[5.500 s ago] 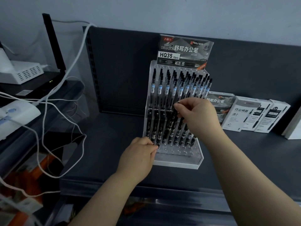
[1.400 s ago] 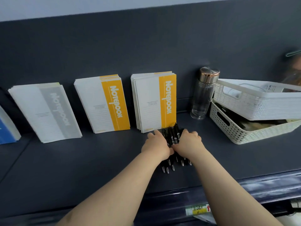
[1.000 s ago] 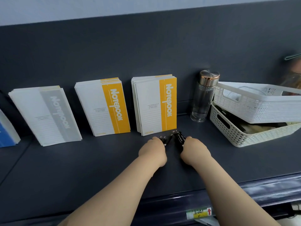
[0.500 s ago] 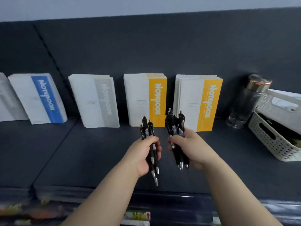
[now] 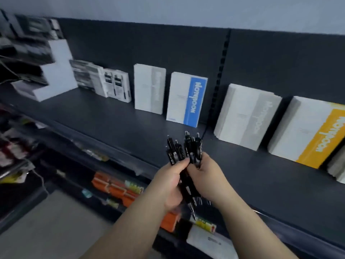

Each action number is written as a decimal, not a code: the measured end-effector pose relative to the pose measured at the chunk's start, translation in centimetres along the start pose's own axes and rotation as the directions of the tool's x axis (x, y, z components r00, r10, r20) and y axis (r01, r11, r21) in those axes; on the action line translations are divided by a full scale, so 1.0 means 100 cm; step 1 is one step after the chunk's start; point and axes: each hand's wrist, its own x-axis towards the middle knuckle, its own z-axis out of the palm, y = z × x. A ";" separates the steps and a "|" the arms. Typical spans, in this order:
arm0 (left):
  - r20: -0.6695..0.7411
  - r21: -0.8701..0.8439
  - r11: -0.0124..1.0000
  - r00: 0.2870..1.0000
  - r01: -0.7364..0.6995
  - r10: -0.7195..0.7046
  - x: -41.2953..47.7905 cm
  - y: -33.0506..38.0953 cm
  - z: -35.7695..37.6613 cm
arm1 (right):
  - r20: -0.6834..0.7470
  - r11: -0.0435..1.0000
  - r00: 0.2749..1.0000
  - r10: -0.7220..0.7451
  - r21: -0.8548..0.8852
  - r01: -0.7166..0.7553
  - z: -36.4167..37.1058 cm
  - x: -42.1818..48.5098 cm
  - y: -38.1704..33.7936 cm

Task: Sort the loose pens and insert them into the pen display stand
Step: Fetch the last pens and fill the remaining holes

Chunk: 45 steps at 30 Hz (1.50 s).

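Pens: black, bunched, tips down, held just below and in front of the blue notebook, near the shelf front edge. Head view, motion-blurred. Left hand grips one cluster, right hand grips the other; clusters touch. We judge gathering done, insertion not begun: every pen we see is in the hands. Stand not identifiable; a blurred white stepped shape far left of the blue notebook may be it. Dark shelf carries more notebooks right of the blue one; dark back panel, pale wall above.
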 end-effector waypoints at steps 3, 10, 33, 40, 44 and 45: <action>-0.081 -0.043 0.999 0.996 -0.027 0.023 -0.014 0.032 -0.067 | 0.075 0.981 0.992 -0.102 -0.156 0.113 0.071 0.011 -0.033; -0.112 -0.136 0.987 0.991 -0.084 0.069 -0.044 0.094 -0.177 | 0.303 0.869 0.933 -0.194 -0.388 0.307 0.188 0.035 -0.089; -0.571 -0.291 0.871 0.802 -0.397 0.175 0.010 0.277 -0.387 | 0.619 0.844 0.754 -0.220 0.508 -0.171 0.414 0.227 -0.228; -0.623 -0.252 0.865 0.757 -0.433 0.197 0.011 0.328 -0.474 | 0.596 0.858 0.774 -0.212 0.493 -0.144 0.491 0.254 -0.272; -0.599 -0.222 0.883 0.772 -0.414 0.212 0.015 0.367 -0.533 | 0.475 0.913 0.849 -0.230 0.408 0.019 0.544 0.274 -0.297; -0.588 -0.219 0.889 0.782 -0.402 0.209 0.016 0.379 -0.547 | 0.442 0.918 0.866 -0.236 0.393 0.049 0.557 0.280 -0.304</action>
